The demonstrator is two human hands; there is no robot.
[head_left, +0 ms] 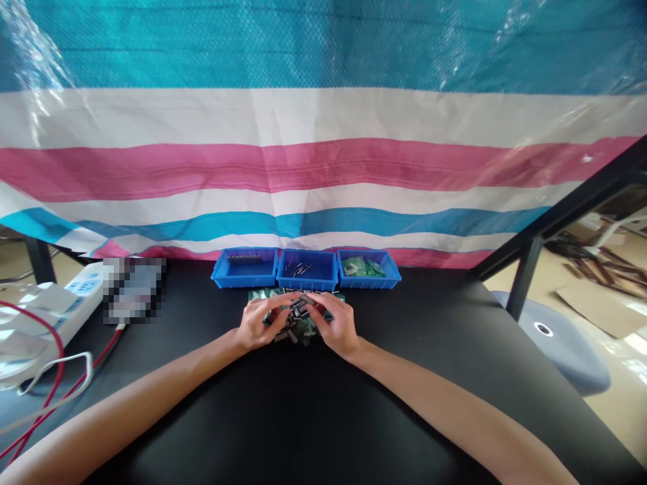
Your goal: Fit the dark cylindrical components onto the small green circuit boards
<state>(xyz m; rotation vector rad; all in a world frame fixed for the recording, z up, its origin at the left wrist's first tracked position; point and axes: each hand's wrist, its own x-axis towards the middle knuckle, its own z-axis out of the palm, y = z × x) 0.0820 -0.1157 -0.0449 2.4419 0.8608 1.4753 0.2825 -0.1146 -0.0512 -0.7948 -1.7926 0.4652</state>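
Observation:
A heap of small metal cylinders [290,333] mixed with green pieces lies at mid-table, on what looks like green plastic wrapping [259,294]. My left hand [257,323] reaches in from the left, its thumb and fingers curled and closed on some of the metal cylinders. From the other side my right hand [337,325] is closed on metal cylinders too, its fingertips close to the left ones. How many pieces each hand holds is hidden by the fingers.
Behind the heap stand three blue bins: the left bin [244,279] with a row of metal cylinders, the middle bin [308,281] with thin pins, the right bin [374,280] with green packets. A power strip [75,303] with cables lies left. A grey stool [566,350] stands right.

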